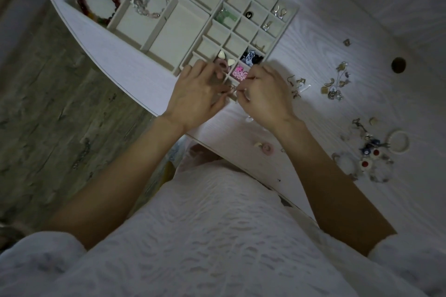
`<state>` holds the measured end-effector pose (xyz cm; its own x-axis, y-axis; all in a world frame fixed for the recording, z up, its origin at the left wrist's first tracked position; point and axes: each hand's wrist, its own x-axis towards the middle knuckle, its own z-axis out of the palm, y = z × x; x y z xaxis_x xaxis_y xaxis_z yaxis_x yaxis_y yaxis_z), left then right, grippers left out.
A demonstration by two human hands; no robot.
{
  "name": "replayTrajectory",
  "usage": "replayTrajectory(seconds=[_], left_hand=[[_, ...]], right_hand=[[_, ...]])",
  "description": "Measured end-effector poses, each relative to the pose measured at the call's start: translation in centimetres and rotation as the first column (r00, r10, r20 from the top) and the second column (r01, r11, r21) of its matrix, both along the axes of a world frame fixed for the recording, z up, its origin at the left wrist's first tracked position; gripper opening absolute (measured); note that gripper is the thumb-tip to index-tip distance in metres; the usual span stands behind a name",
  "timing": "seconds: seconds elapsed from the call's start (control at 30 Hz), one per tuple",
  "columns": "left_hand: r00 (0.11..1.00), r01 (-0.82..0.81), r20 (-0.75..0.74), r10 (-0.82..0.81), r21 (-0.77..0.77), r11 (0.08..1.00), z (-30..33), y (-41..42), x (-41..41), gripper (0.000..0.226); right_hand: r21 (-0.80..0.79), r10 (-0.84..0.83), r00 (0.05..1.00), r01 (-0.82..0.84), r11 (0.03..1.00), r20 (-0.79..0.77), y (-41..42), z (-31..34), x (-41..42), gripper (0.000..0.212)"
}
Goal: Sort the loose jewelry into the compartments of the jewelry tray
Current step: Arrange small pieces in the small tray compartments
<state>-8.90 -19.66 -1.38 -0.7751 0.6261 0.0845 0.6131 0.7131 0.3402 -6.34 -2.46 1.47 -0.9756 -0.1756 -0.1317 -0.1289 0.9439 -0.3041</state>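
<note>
Hands together, fingers curled, pinching small earring, over jewelry tray

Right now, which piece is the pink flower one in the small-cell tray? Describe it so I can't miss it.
Start at the grid tray of small square cells on the white table. Go to its near edge, just beyond the two hands. The pink flower piece lies between them, the only bright pink item, beside the blue-and-white piece.

A beige jewelry tray of small square compartments sits on the white table, holding green, black, silver, cream, pink and blue-white pieces in separate cells. Loose earrings and charms lie scattered to its right; a small silver piece is pinched at its near edge.
</note>
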Motion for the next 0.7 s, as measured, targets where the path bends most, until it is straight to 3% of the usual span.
replayTrajectory(seconds=[0.13,0.57,0.7], left_hand=[[0.999,0.025,-0.023,-0.026,-0.058,0.998,-0.2,-0.5,0.8,0.034],[0.998,0.015,-0.064,-0.025,-0.155,0.988,-0.2,0.4,0.6,0.032],[0.996,-0.037,-0.087,0.016,-0.241,0.97,0.0,1.0,2.0,0.034]], right_hand=[[-0.02,-0.034,0.996,0.033,0.999,-0.081,-0.5,-0.4,0.7,0.01],[0.039,-0.077,0.997,0.078,0.996,-0.019,-0.8,-0.7,1.5,0.02],[-0.03,-0.168,0.985,0.17,0.985,0.047,-1.4,-0.8,1.9,0.026]])
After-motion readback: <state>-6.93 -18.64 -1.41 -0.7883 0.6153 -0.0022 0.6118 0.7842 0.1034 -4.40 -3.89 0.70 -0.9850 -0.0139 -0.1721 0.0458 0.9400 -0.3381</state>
